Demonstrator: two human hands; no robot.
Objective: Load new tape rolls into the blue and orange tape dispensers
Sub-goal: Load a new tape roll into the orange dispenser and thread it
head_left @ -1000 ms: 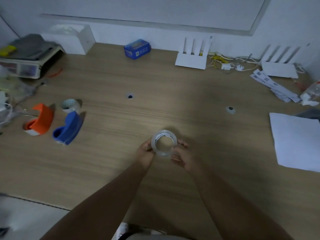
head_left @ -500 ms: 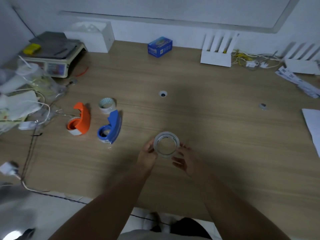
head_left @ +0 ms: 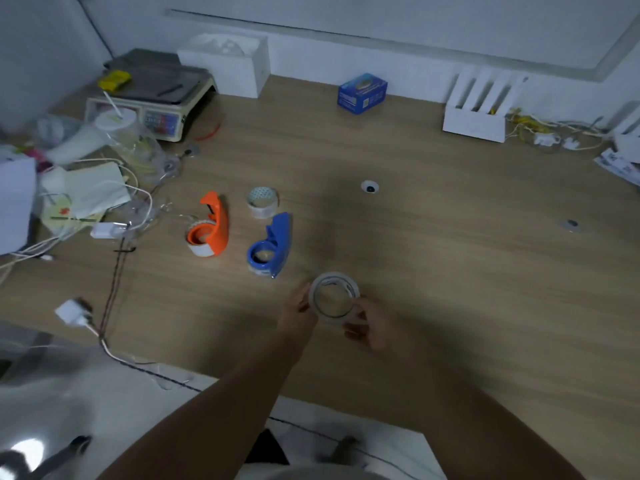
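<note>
Both hands hold a clear tape roll point(head_left: 333, 297) above the wooden surface point(head_left: 450, 271) — left hand point(head_left: 298, 311) and right hand point(head_left: 372, 329) fingers curled around its rim, fingertips dim and partly hidden. Blue dispenser point(head_left: 272, 244) lies just beyond, orange dispenser point(head_left: 210, 228) further left.

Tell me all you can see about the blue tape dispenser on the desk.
The blue tape dispenser looks like glossy plastic. It lies on its side on the wooden desk, its round ring nearer the person and its narrow end pointing away. A pale strip shows at the ring's lower edge. No hand touches it. It lies between the orange dispenser and the held tape roll.
</note>
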